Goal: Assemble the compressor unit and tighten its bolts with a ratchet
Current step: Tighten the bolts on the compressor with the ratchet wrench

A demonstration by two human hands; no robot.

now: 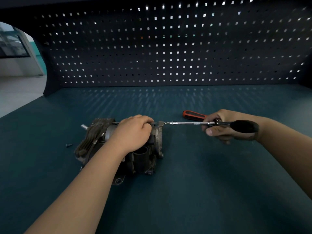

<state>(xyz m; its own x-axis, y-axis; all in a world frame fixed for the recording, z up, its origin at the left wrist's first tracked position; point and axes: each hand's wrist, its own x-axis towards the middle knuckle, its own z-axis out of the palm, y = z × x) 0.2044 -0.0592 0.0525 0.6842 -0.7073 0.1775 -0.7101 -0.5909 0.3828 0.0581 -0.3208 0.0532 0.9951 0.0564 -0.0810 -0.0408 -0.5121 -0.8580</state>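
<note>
A grimy grey compressor unit [94, 141] lies on its side on the dark teal bench [202, 183]. My left hand [133, 132] lies on top of it, fingers curled over its upper edge and a long bolt there. My right hand [224, 125] grips the head of a ratchet [243, 126] with a black handle. A chrome extension bar [185, 123] runs left from the ratchet to a bolt at the compressor's end flange [160, 132].
A screwdriver with an orange and black handle [194, 115] lies on the bench just behind my right hand. A small loose bolt [69, 145] sits left of the compressor. A black pegboard [168, 48] closes off the back of the bench.
</note>
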